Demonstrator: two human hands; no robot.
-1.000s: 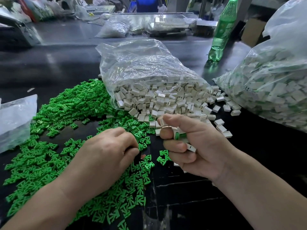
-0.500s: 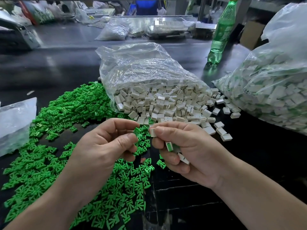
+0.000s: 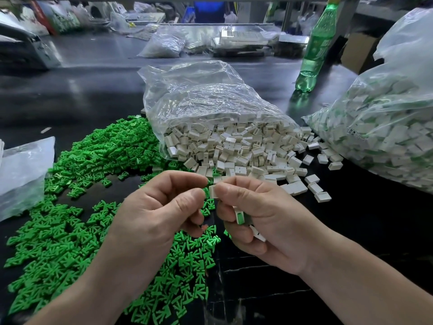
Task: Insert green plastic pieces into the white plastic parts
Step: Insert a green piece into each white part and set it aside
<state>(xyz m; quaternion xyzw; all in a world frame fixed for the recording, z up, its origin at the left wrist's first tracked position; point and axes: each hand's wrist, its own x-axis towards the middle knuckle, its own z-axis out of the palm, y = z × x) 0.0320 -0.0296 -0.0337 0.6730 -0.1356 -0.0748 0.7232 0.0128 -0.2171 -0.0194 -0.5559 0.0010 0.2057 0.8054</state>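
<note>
At the left of the frame, the green pieces [image 3: 70, 207] lie in a big heap on the dark bench [image 3: 89, 95]. Our left hand [image 3: 159, 216] pinches a green piece [image 3: 206, 193] with thumb and finger; only a bit of it shows. Just beside it, our right hand [image 3: 264, 221] pinches a white part [image 3: 212, 191] and tucks more parts under its curled fingers. If the piece goes in crooked, it may jam or pop out into the heap. The tucked parts may slip too. The open bag [image 3: 210, 118] sits close behind our hands. We see room to move at the lower right.
</note>
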